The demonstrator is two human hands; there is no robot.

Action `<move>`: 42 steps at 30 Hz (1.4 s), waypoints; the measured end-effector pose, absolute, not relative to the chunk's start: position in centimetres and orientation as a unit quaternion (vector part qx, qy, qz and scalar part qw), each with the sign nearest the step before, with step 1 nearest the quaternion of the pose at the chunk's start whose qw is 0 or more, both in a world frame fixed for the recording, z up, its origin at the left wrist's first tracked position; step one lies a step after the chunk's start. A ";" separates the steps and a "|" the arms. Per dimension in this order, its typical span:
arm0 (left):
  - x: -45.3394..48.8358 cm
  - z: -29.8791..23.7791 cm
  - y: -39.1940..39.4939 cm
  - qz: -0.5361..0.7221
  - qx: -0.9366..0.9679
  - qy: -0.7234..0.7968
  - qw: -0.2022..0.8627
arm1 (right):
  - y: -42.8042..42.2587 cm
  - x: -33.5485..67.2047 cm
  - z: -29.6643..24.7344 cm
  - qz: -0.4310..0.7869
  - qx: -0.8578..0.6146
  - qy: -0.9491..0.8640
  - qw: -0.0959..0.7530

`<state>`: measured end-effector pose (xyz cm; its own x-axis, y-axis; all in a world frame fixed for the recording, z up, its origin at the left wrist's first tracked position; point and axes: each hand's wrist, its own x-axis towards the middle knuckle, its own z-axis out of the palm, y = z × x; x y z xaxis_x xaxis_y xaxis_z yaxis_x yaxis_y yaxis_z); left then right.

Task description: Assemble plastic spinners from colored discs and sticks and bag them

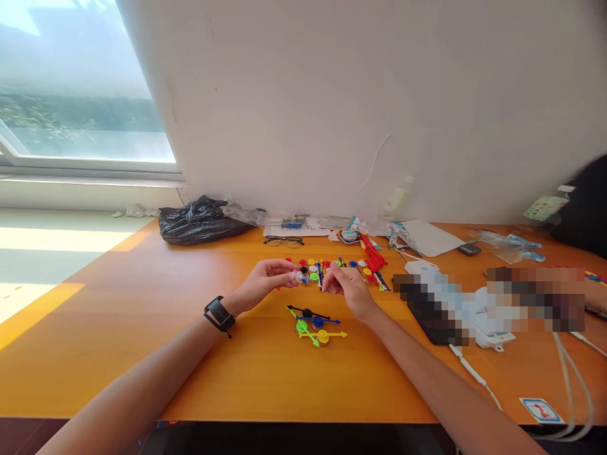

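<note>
My left hand [270, 278], with a black watch on its wrist, pinches a small clear plastic piece [296, 275] between thumb and fingertips. Facing it, my right hand [349, 289] has its fingers curled together; anything inside them is hidden or too small to name. Just behind both hands lies a spread of small coloured plastic discs [312, 261] and arrows, partly covered by the fingers. Nearer to me on the table, several arrow spinners rest in a cluster, among them a black one [307, 313], a blue one [318, 322], a green one [301, 327] and a yellow one [323, 337].
Eyeglasses [283, 241] and a black plastic bag [202, 220] lie toward the wall. A red plastic toy gun [374, 254] is behind my right hand. Farther right are a dark phone-like device [429, 319] with a white cable, and another person's hand [595, 294] at the edge.
</note>
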<state>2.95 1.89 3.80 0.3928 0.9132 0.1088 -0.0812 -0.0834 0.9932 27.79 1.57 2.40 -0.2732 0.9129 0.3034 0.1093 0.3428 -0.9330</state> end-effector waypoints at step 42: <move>3.3 1.8 2.3 0.438 0.739 0.425 0.286 | 1.5 28.5 2.8 0.392 -0.412 -0.784 0.249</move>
